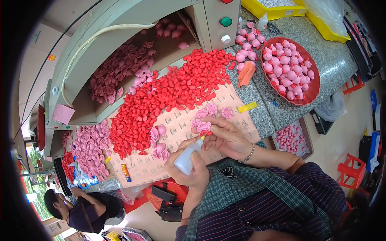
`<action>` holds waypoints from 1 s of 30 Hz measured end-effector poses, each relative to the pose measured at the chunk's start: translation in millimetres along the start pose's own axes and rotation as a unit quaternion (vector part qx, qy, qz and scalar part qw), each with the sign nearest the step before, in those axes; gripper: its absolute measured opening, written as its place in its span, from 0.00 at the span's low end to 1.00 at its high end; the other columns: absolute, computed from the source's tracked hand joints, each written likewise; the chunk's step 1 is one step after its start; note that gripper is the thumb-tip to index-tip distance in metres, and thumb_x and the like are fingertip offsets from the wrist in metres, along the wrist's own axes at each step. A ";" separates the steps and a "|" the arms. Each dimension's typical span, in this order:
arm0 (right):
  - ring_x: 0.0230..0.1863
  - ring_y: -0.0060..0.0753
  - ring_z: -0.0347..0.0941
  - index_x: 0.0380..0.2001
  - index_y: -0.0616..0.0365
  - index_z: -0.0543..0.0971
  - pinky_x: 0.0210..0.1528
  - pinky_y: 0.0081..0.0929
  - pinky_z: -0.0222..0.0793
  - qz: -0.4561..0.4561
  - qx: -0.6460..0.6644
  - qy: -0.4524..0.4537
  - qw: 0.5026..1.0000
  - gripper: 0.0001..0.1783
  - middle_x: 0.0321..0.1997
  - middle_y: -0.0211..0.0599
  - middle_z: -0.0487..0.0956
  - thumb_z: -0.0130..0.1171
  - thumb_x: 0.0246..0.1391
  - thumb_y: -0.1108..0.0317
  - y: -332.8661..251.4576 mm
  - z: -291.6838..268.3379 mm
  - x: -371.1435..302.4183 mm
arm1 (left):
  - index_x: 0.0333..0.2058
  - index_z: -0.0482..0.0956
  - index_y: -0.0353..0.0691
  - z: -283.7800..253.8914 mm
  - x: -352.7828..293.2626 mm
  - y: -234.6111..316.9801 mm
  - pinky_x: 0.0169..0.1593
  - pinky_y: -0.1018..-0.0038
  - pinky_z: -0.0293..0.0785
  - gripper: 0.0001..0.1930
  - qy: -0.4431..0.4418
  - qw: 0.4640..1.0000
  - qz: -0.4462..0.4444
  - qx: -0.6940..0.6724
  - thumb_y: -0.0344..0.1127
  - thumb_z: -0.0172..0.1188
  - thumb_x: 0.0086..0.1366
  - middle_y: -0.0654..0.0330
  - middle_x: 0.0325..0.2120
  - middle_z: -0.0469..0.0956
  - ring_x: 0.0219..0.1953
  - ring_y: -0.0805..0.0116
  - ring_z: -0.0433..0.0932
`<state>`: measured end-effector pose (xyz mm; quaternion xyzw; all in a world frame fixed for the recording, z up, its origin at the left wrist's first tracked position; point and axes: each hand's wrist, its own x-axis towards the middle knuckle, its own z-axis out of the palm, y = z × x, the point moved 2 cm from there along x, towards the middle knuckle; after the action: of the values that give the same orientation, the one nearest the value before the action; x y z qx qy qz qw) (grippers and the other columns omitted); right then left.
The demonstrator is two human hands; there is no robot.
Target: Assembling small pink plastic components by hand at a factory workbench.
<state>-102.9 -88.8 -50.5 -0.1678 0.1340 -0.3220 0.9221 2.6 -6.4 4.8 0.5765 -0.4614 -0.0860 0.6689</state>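
Note:
My left hand [193, 166] is closed around a translucent white squeeze bottle [184, 161] with a narrow nozzle. The nozzle tip meets the red part under a ruffled pink piece [204, 127]. That piece sits pinched in the fingers of my right hand [231, 138], which has a beaded bracelet at the wrist. Just beyond the fingers, several loose ruffled pink pieces [212, 108] lie on the pale pink work sheet [181, 134]. A long heap of small red oval pieces [161, 102] stretches across the sheet's far side.
A red scalloped bowl [310, 94] full of pink-and-red round pieces stands at the right on the granite counter [261, 96]. Pink pieces [94, 146] are heaped at the left, and a grey machine housing [136, 24] arches behind. A person [86, 209] sits at lower left.

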 end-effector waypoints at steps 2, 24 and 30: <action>0.43 0.35 0.80 0.64 0.56 0.64 0.45 0.35 0.78 -0.002 0.007 0.000 1.000 0.23 0.58 0.49 0.75 0.48 0.68 0.65 0.2 -0.2 0.1 | 0.44 0.58 0.31 1.3 0.1 0.0 0.45 0.55 0.80 0.15 0.001 1.000 -0.001 0.001 0.22 0.55 0.64 0.41 0.36 0.72 0.39 0.48 0.80; 0.46 0.36 0.80 0.66 0.53 0.61 0.50 0.42 0.79 -0.014 0.059 0.015 0.998 0.24 0.63 0.56 0.68 0.46 0.69 0.65 -0.5 1.9 2.0 | 0.42 0.57 0.32 0.8 -5.6 -7.0 0.43 0.56 0.80 0.14 0.033 0.999 0.024 -0.006 0.28 0.54 0.66 0.39 0.33 0.72 0.36 0.48 0.80; 0.46 0.37 0.80 0.65 0.52 0.62 0.50 0.42 0.78 -0.014 0.062 0.009 0.998 0.23 0.65 0.57 0.67 0.45 0.69 0.65 0.4 0.2 1.9 | 0.42 0.57 0.31 3.0 -4.3 -4.8 0.44 0.56 0.80 0.14 0.026 0.999 0.028 -0.016 0.26 0.54 0.65 0.37 0.33 0.74 0.37 0.48 0.80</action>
<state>-101.2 -89.7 -50.8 -0.1087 0.1199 -0.3443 0.9248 0.1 -7.3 -1.7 0.5549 -0.4578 -0.0596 0.6920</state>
